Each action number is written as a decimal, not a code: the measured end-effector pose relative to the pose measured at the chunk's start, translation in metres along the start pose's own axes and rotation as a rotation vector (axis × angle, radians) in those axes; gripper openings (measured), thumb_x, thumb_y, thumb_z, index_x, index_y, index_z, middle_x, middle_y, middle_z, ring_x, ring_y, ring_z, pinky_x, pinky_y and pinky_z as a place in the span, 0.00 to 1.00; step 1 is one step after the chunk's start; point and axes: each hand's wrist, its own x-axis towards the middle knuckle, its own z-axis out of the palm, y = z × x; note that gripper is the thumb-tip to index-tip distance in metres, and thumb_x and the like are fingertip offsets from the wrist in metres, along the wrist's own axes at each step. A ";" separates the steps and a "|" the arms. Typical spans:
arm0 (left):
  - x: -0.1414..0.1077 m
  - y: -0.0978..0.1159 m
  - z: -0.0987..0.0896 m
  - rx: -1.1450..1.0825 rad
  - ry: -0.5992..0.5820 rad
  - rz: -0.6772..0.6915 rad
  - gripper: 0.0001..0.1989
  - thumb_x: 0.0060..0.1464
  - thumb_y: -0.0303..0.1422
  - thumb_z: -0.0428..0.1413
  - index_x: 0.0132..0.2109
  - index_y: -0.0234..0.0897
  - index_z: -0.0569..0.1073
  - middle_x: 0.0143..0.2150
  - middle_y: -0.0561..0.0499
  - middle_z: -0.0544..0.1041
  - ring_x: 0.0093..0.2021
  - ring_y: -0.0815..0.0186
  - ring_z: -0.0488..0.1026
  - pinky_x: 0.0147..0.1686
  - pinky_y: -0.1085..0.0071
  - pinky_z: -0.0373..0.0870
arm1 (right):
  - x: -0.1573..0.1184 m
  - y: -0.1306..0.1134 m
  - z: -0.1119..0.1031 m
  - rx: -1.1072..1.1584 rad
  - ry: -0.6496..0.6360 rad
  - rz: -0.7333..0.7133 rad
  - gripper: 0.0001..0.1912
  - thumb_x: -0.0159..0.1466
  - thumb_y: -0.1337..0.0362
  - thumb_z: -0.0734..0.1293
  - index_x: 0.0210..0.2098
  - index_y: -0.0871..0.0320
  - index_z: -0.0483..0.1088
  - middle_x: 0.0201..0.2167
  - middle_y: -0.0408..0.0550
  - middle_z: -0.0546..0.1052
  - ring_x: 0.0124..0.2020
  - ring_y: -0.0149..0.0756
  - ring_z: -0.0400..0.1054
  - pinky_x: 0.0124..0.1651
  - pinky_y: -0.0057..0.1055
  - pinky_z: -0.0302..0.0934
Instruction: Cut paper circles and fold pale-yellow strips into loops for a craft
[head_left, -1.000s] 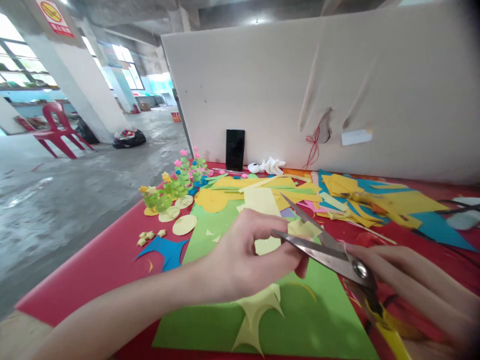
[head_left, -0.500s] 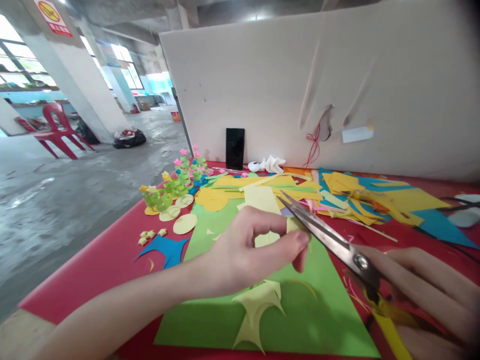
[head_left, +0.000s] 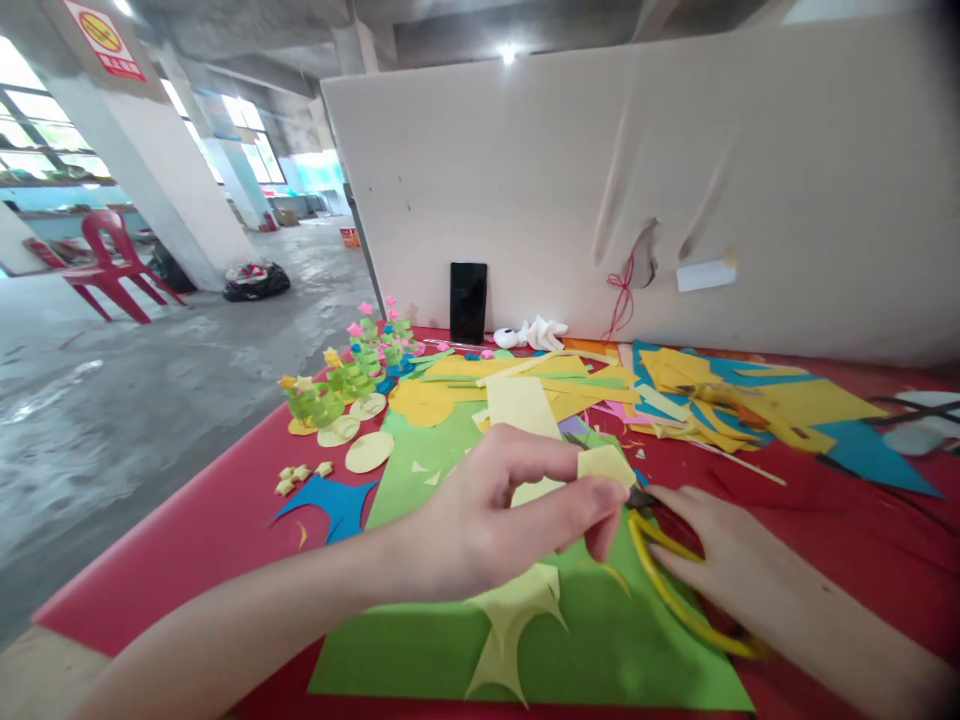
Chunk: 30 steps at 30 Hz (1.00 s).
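Observation:
My left hand (head_left: 517,500) pinches a small pale yellow paper piece (head_left: 606,464) between thumb and fingers, above a large green sheet (head_left: 630,650). Right beside it, my right hand (head_left: 712,540) has its fingers on the yellow-handled scissors (head_left: 664,590). Their handles hang down to the right, slightly blurred. Most of the blades are hidden behind the paper piece and my left hand. A pale yellow offcut (head_left: 514,620) with curved edges lies on the green sheet below my left wrist. A pale yellow rectangle of paper (head_left: 517,400) lies beyond my left hand.
Pale yellow paper circles (head_left: 369,452), small folded stars (head_left: 300,473) and a blue offcut (head_left: 337,503) lie to the left. Star-topped paper decorations (head_left: 330,385) stand behind them. A phone (head_left: 468,303) leans on the white panel (head_left: 525,180). Yellow-handled pliers (head_left: 765,415) rest on paper scraps.
My right hand has moved left and forward with the scissors, whose blades have passed behind the paper piece. More of the yellow piece shows now. My left hand has barely moved.

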 end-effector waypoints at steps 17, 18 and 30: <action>0.002 -0.003 0.012 -0.010 -0.205 -0.104 0.18 0.59 0.34 0.47 0.23 0.32 0.67 0.19 0.56 0.61 0.20 0.76 0.57 0.21 0.79 0.55 | 0.008 -0.074 -0.072 0.693 0.157 -0.423 0.19 0.57 0.68 0.69 0.47 0.46 0.68 0.39 0.39 0.77 0.40 0.27 0.72 0.41 0.16 0.67; 0.002 -0.003 0.012 -0.005 -0.212 -0.099 0.18 0.59 0.33 0.47 0.23 0.32 0.67 0.19 0.56 0.61 0.20 0.76 0.57 0.20 0.79 0.54 | 0.009 -0.073 -0.072 0.698 0.156 -0.435 0.20 0.56 0.68 0.69 0.47 0.47 0.68 0.39 0.39 0.77 0.40 0.27 0.72 0.42 0.16 0.67; 0.001 -0.013 0.017 -0.152 -0.253 -0.078 0.22 0.62 0.42 0.40 0.30 0.30 0.69 0.25 0.50 0.68 0.26 0.73 0.63 0.30 0.76 0.64 | 0.005 -0.072 -0.071 0.792 0.157 -0.452 0.18 0.55 0.72 0.69 0.44 0.50 0.70 0.33 0.40 0.77 0.34 0.30 0.73 0.35 0.21 0.69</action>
